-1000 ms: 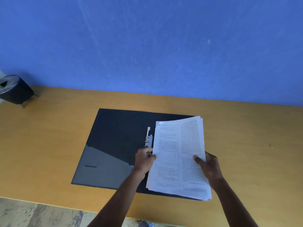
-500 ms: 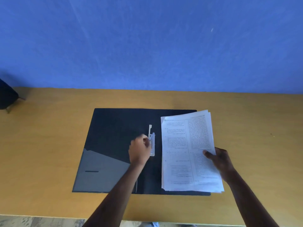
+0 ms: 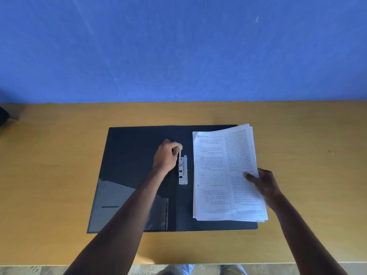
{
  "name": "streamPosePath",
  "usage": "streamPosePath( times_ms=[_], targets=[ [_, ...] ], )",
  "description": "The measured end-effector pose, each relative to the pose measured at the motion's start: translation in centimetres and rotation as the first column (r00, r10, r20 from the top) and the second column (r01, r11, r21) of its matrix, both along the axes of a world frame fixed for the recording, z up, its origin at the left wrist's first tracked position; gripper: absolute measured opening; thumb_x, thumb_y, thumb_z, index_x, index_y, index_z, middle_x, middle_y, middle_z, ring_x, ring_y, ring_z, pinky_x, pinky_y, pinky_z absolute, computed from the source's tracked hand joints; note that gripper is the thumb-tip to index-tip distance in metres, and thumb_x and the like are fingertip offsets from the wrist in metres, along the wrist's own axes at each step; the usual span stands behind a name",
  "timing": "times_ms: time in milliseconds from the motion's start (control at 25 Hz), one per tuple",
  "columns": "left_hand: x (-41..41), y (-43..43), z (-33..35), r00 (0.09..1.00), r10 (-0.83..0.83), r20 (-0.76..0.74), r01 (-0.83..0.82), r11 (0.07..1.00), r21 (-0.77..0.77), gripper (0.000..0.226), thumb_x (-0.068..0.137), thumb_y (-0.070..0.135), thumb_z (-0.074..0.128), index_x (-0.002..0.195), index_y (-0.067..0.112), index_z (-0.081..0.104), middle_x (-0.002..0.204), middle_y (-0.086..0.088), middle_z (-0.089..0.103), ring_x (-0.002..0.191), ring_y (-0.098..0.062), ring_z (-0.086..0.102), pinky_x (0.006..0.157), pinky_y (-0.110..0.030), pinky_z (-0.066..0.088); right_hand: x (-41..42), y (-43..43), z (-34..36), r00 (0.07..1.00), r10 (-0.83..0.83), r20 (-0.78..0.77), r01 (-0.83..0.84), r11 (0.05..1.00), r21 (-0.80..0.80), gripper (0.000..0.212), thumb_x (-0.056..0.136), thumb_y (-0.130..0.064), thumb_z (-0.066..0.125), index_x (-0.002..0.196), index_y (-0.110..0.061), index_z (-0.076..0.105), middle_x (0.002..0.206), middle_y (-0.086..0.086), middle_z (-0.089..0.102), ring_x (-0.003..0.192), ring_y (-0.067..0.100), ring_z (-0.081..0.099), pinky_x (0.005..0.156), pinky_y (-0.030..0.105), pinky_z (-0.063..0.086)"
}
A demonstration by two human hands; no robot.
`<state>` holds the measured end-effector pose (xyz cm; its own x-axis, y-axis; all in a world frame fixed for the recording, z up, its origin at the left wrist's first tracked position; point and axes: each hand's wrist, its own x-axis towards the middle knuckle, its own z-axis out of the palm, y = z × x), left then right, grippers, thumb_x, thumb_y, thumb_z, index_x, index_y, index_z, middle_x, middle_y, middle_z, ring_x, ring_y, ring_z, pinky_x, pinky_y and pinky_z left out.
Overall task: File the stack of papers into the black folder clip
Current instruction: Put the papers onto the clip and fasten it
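Note:
A black folder [image 3: 135, 155] lies open flat on the wooden table. Its metal clip [image 3: 183, 171] sits beside the spine, with the lever raised. My left hand [image 3: 166, 155] pinches the top of that lever. A stack of printed papers [image 3: 224, 175] rests on the folder's right half, its left edge just right of the clip. My right hand [image 3: 264, 185] grips the stack at its right edge, thumb on top.
The yellow-brown table [image 3: 59, 165] runs against a blue wall. A dark object [image 3: 5, 116] shows at the far left edge. A clear pocket [image 3: 119, 207] covers the folder's lower left flap. The table's near edge is just below the folder.
My left hand left the papers' edge, moved up to the clip and lifted its lever. My right hand shifted the stack right, clear of the clip.

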<state>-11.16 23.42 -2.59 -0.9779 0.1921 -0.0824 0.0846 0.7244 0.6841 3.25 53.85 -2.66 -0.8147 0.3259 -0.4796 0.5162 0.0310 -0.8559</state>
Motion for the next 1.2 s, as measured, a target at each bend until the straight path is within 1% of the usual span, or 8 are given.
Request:
streamPosePath(
  times_ms=[80,160,320,480,720,920,1120,1200],
  targets=[
    [-0.1,0.1,-0.4,1.000,0.017,0.006,-0.017,1.000,-0.005,0.021,0.094,0.010,0.056,0.086,0.020,0.073,0.096,-0.004,0.063,0.079,-0.021,0.061,0.067,-0.033,0.048,-0.1,0.1,0.1,1.000,0.014,0.010,-0.014,1.000,0.005,0.008,0.089,-0.008,0.070,0.094,-0.004,0.075,0.095,0.012,0.077,0.076,0.029,0.076,0.064,0.036,0.060],
    [-0.4,0.1,-0.8,0.999,0.037,0.014,-0.037,0.999,0.025,0.022,0.092,0.010,0.058,0.081,0.022,0.073,0.093,-0.002,0.066,0.079,-0.018,0.060,0.069,-0.034,0.049,-0.2,0.2,0.0,1.000,0.021,0.019,-0.021,1.000,0.002,0.010,0.089,-0.008,0.070,0.096,-0.004,0.075,0.097,0.012,0.077,0.078,0.030,0.076,0.066,0.038,0.060],
    [-0.9,0.3,-1.0,0.995,0.083,0.057,-0.090,0.987,0.134,0.016,0.088,0.009,0.065,0.082,0.020,0.075,0.085,0.003,0.070,0.078,-0.009,0.060,0.074,-0.032,0.051,-0.3,0.0,0.2,0.999,0.021,0.032,-0.021,1.000,-0.005,0.011,0.089,-0.008,0.069,0.098,-0.004,0.074,0.096,0.012,0.077,0.077,0.028,0.076,0.062,0.033,0.058],
    [-1.3,0.1,-0.6,0.994,0.062,0.093,-0.079,0.977,0.197,0.015,0.085,0.005,0.067,0.078,0.016,0.075,0.079,0.006,0.072,0.080,-0.011,0.063,0.075,-0.027,0.048,-0.7,-0.4,0.4,1.000,0.020,0.013,-0.020,1.000,-0.021,0.012,0.090,-0.006,0.069,0.099,-0.002,0.074,0.095,0.010,0.077,0.075,0.025,0.076,0.059,0.029,0.058],
    [-1.4,-0.3,-0.5,0.992,0.040,0.117,-0.065,0.975,0.212,0.010,0.086,0.009,0.070,0.082,0.012,0.078,0.080,0.007,0.072,0.088,-0.014,0.064,0.082,-0.032,0.051,-1.4,-1.4,0.2,0.999,-0.007,-0.036,0.005,0.998,-0.055,0.016,0.090,-0.004,0.067,0.103,0.002,0.073,0.097,0.012,0.077,0.081,0.028,0.076,0.066,0.035,0.062],
    [-1.5,-0.3,-0.1,0.993,0.030,0.110,-0.052,0.978,0.203,0.010,0.087,0.009,0.069,0.084,0.010,0.079,0.073,0.020,0.064,0.083,-0.008,0.059,0.080,-0.028,0.048,-1.3,-1.8,-0.1,0.998,0.002,-0.055,-0.006,0.998,-0.067,0.015,0.091,-0.005,0.067,0.103,0.002,0.072,0.099,0.013,0.077,0.084,0.033,0.076,0.069,0.040,0.062],
    [-1.6,-0.3,0.1,0.993,0.027,0.119,-0.050,0.979,0.197,0.011,0.088,0.008,0.068,0.086,0.010,0.079,0.082,0.006,0.073,0.081,-0.001,0.057,0.080,-0.024,0.046,-1.1,-1.7,-0.1,0.997,0.006,-0.071,-0.015,0.991,-0.131,0.015,0.091,-0.005,0.066,0.102,0.003,0.073,0.100,0.017,0.077,0.086,0.036,0.075,0.075,0.047,0.061],
    [-1.6,-0.4,0.0,0.992,0.026,0.121,-0.049,0.980,0.193,0.011,0.088,0.008,0.068,0.085,0.010,0.079,0.084,0.004,0.074,0.081,-0.001,0.058,0.080,-0.024,0.046,-1.1,-1.7,-0.1,0.998,0.011,-0.068,-0.020,0.991,-0.134,0.016,0.090,-0.005,0.066,0.103,0.003,0.073,0.101,0.017,0.076,0.087,0.037,0.074,0.077,0.049,0.061]
  ],
)
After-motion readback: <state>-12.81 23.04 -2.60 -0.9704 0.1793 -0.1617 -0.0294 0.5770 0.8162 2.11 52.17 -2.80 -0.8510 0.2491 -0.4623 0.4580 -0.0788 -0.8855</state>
